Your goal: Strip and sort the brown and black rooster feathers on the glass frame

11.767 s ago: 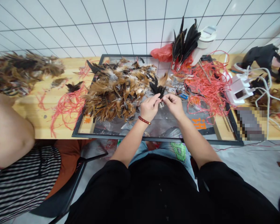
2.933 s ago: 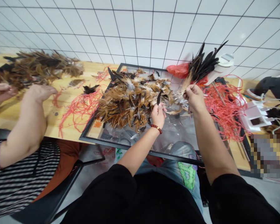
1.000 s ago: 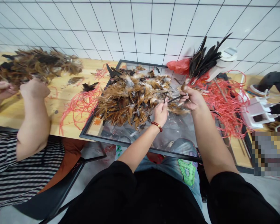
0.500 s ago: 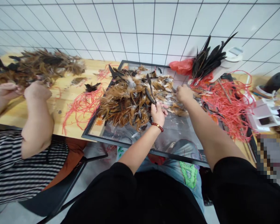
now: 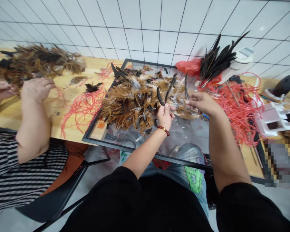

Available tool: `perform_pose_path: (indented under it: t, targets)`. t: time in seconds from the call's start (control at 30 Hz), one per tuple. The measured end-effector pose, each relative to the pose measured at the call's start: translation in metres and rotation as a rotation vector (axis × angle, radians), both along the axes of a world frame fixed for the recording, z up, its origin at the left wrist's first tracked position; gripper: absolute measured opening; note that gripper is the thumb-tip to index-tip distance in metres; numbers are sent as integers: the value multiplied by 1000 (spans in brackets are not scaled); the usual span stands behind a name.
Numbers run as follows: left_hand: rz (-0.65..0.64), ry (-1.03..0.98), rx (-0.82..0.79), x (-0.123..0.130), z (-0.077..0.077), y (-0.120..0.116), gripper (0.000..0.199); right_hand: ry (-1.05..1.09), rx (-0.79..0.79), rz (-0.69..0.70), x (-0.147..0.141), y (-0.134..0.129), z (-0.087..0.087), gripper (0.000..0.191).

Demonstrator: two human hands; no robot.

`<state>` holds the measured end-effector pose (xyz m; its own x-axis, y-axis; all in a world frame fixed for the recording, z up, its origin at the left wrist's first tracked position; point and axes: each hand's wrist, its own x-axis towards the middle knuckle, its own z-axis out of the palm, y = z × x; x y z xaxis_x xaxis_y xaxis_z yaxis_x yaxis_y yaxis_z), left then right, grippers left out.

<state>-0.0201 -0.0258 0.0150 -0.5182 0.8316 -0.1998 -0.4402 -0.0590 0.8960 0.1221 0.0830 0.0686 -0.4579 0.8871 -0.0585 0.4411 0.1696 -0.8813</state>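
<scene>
Brown feathers (image 5: pixel 130 106) lie in a wide heap on a black-framed glass panel (image 5: pixel 183 132). My left hand (image 5: pixel 165 116), with a beaded bracelet at the wrist, is closed on dark feathers (image 5: pixel 169 87) that point up and fan apart. To its right, my right hand (image 5: pixel 201 101) pinches a single dark feather (image 5: pixel 186 83), held upright over the right part of the heap. The fingertips of my two hands are apart.
Red strands (image 5: pixel 239 109) pile up at the right, below black feathers (image 5: pixel 215 61) in a red bag (image 5: pixel 188 67). A white holder (image 5: pixel 272 119) stands far right. At left, another person's hands (image 5: pixel 37 90) touch more feathers (image 5: pixel 43 61); red strands (image 5: pixel 84 108) lie between us.
My right hand has moved right from the heap and now holds up a dark feather. The feathers in my left hand are spread wider. The other person's hands have shifted slightly.
</scene>
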Motion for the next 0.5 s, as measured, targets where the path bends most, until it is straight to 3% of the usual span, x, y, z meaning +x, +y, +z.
perform_pose_path:
  t: [0.07, 0.23, 0.33, 0.5]
  targets:
    - [-17, 34, -2, 0, -2, 0, 39, 142, -137, -32, -11, -19, -18, 31]
    - [-82, 99, -9, 0, -5, 1, 40, 502, -42, -273, -43, -55, -51, 36]
    - [-91, 141, -25, 0, -7, 2, 39, 594, -72, -319, -51, -64, -54, 35]
    - [-233, 391, -67, 1, -12, 1, 37, 608, -32, -334, -52, -70, -50, 34]
